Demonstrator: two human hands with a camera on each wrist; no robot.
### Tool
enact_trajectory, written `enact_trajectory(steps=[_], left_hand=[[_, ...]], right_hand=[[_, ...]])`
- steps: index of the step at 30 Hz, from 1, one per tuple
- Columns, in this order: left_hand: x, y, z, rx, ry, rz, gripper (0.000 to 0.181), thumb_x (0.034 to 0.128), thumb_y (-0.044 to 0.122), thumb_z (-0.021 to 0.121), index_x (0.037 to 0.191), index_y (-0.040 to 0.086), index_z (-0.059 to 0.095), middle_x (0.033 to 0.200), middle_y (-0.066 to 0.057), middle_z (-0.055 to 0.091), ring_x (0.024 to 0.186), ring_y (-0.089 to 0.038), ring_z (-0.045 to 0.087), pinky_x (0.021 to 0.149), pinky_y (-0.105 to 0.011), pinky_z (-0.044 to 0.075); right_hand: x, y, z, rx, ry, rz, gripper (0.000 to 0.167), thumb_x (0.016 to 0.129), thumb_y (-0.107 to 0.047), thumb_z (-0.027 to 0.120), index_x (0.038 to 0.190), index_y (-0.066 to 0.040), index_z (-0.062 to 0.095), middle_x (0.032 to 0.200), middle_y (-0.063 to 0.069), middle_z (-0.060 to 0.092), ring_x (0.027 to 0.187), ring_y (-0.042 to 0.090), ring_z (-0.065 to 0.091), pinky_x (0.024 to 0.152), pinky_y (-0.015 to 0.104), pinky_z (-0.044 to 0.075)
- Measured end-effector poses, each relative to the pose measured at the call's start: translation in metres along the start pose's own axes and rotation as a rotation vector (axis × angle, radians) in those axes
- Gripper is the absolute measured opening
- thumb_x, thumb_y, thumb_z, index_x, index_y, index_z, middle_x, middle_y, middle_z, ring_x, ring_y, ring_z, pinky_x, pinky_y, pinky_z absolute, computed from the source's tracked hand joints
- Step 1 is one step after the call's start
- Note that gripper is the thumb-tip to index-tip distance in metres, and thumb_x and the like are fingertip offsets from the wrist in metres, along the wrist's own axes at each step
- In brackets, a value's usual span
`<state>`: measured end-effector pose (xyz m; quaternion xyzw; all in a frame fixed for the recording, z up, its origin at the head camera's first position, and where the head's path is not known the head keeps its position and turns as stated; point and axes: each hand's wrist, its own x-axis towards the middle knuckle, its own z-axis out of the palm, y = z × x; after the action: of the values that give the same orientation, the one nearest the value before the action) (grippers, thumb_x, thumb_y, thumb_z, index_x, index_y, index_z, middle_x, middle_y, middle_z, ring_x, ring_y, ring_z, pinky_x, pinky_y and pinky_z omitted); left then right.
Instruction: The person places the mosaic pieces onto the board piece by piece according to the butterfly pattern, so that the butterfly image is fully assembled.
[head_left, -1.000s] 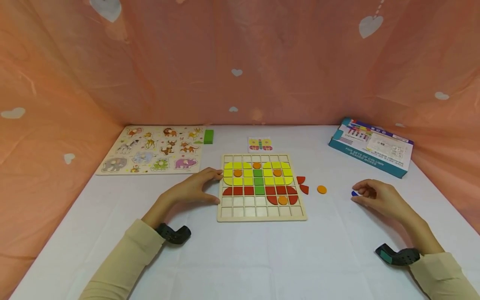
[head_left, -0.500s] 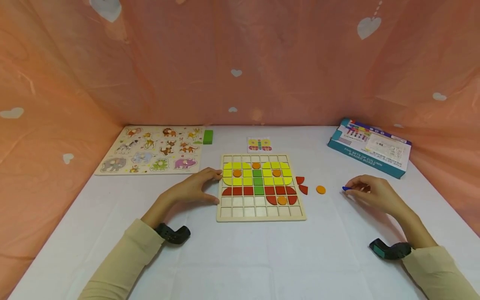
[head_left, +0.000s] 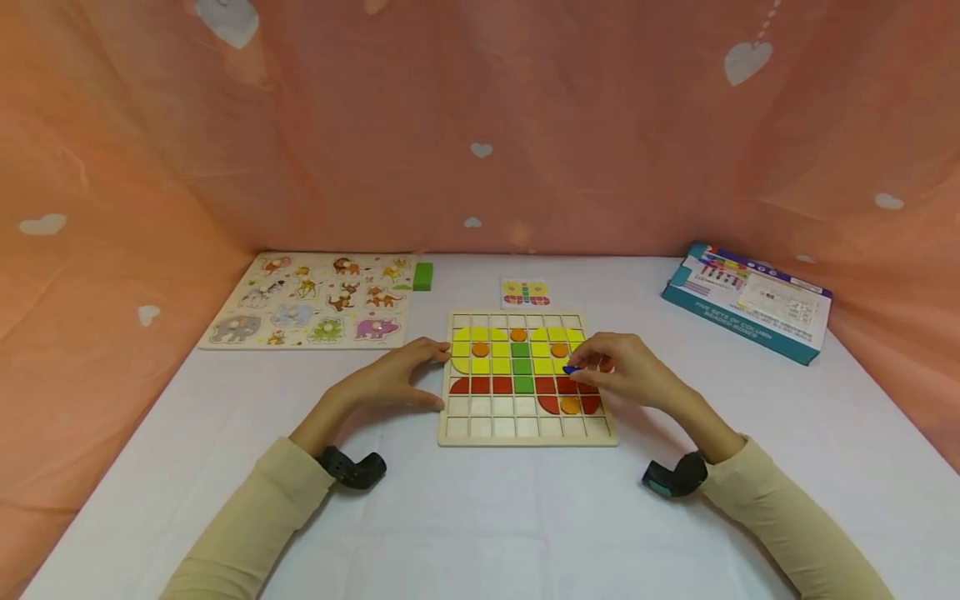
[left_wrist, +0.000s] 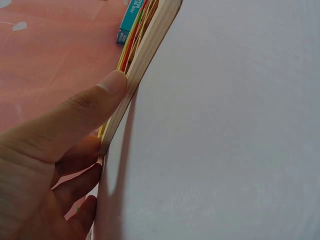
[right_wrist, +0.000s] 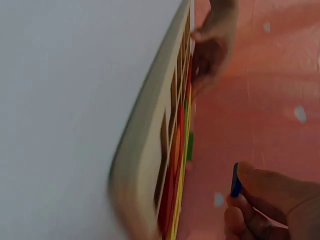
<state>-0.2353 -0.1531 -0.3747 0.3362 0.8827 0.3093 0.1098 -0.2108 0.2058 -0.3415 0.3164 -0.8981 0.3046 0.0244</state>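
Note:
A wooden grid board (head_left: 480, 427) lies flat on the white table, its cells partly filled with yellow, green, red and orange pieces in a butterfly shape. My left hand (head_left: 390, 377) rests against the board's left edge, thumb and fingers spread along it. In the left wrist view the thumb (left_wrist: 114, 84) touches the board's rim. Between thumb and forefinger, my right hand (head_left: 633, 367) pinches a small blue piece (head_left: 572, 369), over the board's right part. The right wrist view shows that blue piece (right_wrist: 235, 181) edge-on. The right hand covers some cells and loose pieces beside the board.
Behind the board lies a small butterfly picture card (head_left: 525, 292). An animal puzzle board (head_left: 315, 304) and a green block (head_left: 423, 277) sit at the back left. A teal and white box (head_left: 746, 302) lies at the back right, before a pink curtain.
My right hand has moved left from the table's right side to above the board, with the blue piece in its pinch. The left hand has stayed at the board's edge.

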Motion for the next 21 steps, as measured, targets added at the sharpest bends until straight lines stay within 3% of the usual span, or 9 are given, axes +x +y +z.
enact_trajectory(steps=[8,14,21], left_hand=[[0.001,0.001,0.0,0.004,0.01,0.025,0.071,0.0722,0.028,0.08,0.13,0.001,0.051,0.142,-0.013,0.04,0.132,-0.029,0.034,0.111,-0.045,0.025],[0.001,0.001,0.002,-0.002,0.019,0.066,0.069,0.0714,0.027,0.081,0.127,-0.002,0.052,0.142,-0.016,0.041,0.132,-0.031,0.035,0.111,-0.045,0.025],[0.0,0.001,0.001,0.003,0.024,0.056,0.071,0.071,0.027,0.081,0.128,-0.001,0.051,0.142,-0.015,0.041,0.131,-0.029,0.036,0.111,-0.045,0.026]], right_hand=[[0.023,-0.02,0.032,0.017,-0.069,-0.089,0.016,0.08,-0.018,0.074,0.094,-0.01,0.07,0.087,-0.005,0.066,0.077,0.011,0.053,0.067,0.023,0.05],[0.026,-0.018,0.046,0.032,-0.154,-0.129,0.015,0.079,-0.021,0.074,0.09,-0.012,0.07,0.078,-0.009,0.062,0.069,0.007,0.051,0.059,0.02,0.047],[0.027,-0.013,0.053,0.041,-0.167,-0.143,0.016,0.078,-0.02,0.076,0.09,-0.013,0.069,0.079,-0.009,0.061,0.069,0.005,0.052,0.06,0.019,0.048]])
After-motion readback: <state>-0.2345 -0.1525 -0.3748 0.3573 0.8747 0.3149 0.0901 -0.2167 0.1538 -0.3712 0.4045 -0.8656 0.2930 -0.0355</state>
